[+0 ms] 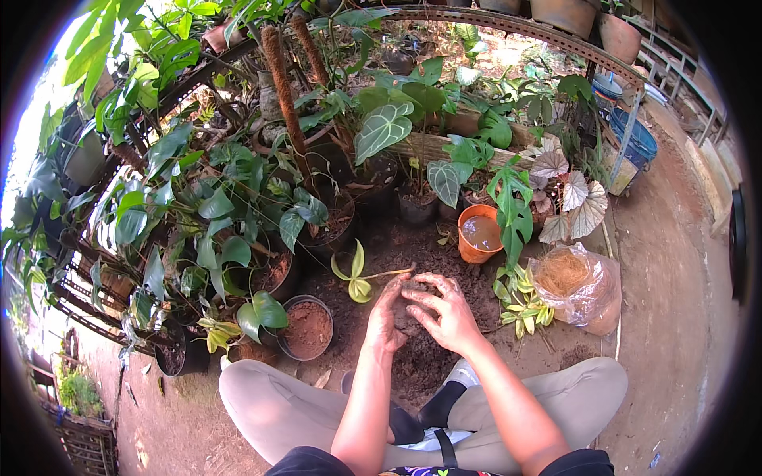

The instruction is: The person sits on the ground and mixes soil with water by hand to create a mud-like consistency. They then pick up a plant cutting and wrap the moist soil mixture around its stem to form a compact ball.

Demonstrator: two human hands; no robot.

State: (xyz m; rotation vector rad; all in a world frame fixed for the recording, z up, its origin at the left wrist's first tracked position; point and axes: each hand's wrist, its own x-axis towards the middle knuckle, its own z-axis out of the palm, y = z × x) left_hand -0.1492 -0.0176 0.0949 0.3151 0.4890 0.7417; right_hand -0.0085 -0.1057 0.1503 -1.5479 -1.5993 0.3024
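A ball of dark moist soil (407, 315) is cupped between my left hand (387, 318) and my right hand (443, 309), whose fingers are muddy. The brown stem of a cutting with yellow-green leaves (358, 278) comes out at the top of the ball, pointing left. Loose dark soil (422, 363) lies on the ground below my hands. To the right are an orange cup of murky water (480, 234), a bunch of yellow-green leafy cuttings (527, 306) and a clear plastic bag of brown fibre (574, 285). A pot of reddish-brown soil (306, 327) stands left of my hands.
Dense potted plants (220, 238) fill the left and far side, some beside a metal rack (506, 22). A silver-leaved begonia (574, 199) stands at the right, with a blue bucket (634, 140) beyond it. My crossed legs (280, 404) frame the near ground.
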